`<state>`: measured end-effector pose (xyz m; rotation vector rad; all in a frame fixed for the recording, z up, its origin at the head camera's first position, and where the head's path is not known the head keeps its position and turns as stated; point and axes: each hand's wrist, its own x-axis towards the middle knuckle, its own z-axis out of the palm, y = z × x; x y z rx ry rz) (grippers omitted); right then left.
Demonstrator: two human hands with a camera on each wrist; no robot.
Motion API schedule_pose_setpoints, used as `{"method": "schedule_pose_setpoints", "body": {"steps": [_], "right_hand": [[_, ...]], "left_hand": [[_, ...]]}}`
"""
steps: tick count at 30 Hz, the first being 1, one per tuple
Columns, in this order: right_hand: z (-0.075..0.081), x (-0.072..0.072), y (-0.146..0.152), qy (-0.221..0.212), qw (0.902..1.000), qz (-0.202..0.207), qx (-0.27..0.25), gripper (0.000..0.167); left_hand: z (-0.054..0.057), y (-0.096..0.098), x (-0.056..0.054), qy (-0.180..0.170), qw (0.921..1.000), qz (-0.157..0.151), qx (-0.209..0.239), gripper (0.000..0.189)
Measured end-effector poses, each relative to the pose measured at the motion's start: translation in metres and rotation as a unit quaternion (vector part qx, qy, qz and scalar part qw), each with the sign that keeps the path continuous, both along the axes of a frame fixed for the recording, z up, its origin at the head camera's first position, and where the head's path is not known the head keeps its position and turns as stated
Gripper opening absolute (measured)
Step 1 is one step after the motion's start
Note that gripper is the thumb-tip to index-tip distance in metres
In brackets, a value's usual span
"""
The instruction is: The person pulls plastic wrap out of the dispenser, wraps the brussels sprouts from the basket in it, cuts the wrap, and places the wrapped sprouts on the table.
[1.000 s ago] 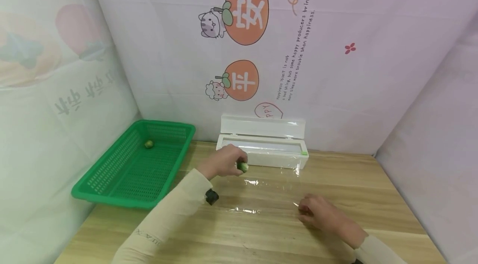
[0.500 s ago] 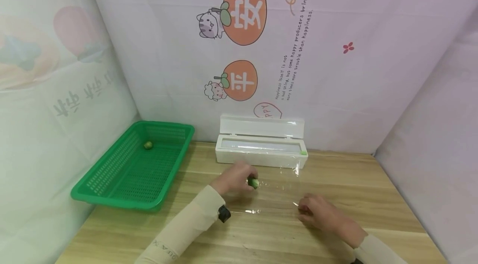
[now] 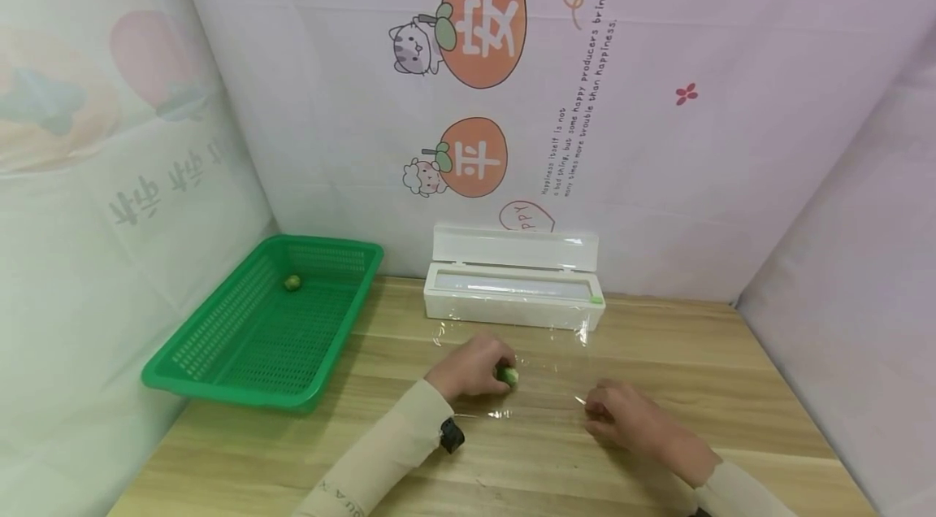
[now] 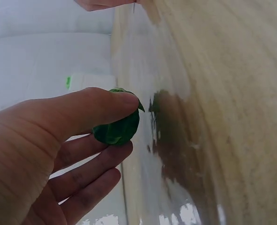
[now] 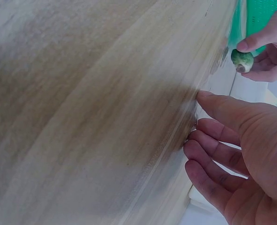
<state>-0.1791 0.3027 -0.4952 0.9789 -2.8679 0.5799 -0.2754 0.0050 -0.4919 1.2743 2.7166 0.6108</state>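
Note:
My left hand [image 3: 475, 367] pinches a small green Brussels sprout [image 3: 508, 375] between thumb and fingers, low over a sheet of clear plastic wrap [image 3: 544, 387]. In the left wrist view, the thumb lies across the leafy sprout [image 4: 117, 129], and its dark reflection shows in the film. The sprout's pale cut end faces the camera in the right wrist view. At the sheet's near right corner, my right hand [image 3: 621, 417] holds the film's edge with thumb and fingers, low at the table. The film stretches from the front of a white wrap dispenser [image 3: 512, 311].
The dispenser's lid [image 3: 515, 249] stands raised against the back cloth, with a green slider [image 3: 595, 300] at its right end. On the left is a green plastic basket [image 3: 314, 399] with another Brussels sprout [image 3: 292, 282] inside. Printed cloth walls bound the wooden table [image 3: 695, 362].
My left hand has carried the Brussels sprout rightward and nearer, from in front of the dispenser to low over the middle of the film. The right hand has stayed at the film's corner.

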Motion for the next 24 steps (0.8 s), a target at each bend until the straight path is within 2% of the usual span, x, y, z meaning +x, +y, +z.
{"method": "schedule_pose_setpoints", "body": {"steps": [5, 10, 13, 16, 20, 24], "right_hand": [[0.0, 0.001, 0.0, 0.007, 1.0, 0.002, 0.001, 0.015], [0.0, 0.001, 0.001, 0.005, 1.0, 0.001, 0.001, 0.016], [-0.001, 0.001, 0.001, 0.001, 1.0, -0.001, 0.002, 0.016], [0.0, 0.001, 0.002, -0.01, 0.9999, -0.004, 0.003, 0.014], [0.001, 0.001, 0.004, -0.023, 0.9997, -0.008, 0.004, 0.014], [0.003, 0.002, 0.006, -0.014, 0.9999, -0.008, 0.004, 0.015]], "left_hand": [[-0.005, 0.0, 0.0, -0.005, 1.0, 0.008, 0.001, 0.013], [-0.005, -0.005, -0.001, -0.004, 1.0, 0.005, -0.004, 0.019], [-0.001, -0.014, 0.0, -0.012, 0.9998, 0.016, -0.003, 0.028], [0.008, -0.026, 0.004, -0.024, 0.9992, 0.031, 0.006, 0.035], [0.019, -0.045, 0.011, -0.03, 0.9986, 0.043, 0.008, 0.034], [0.02, -0.066, 0.016, -0.022, 0.9985, 0.049, 0.004, 0.03]]}}
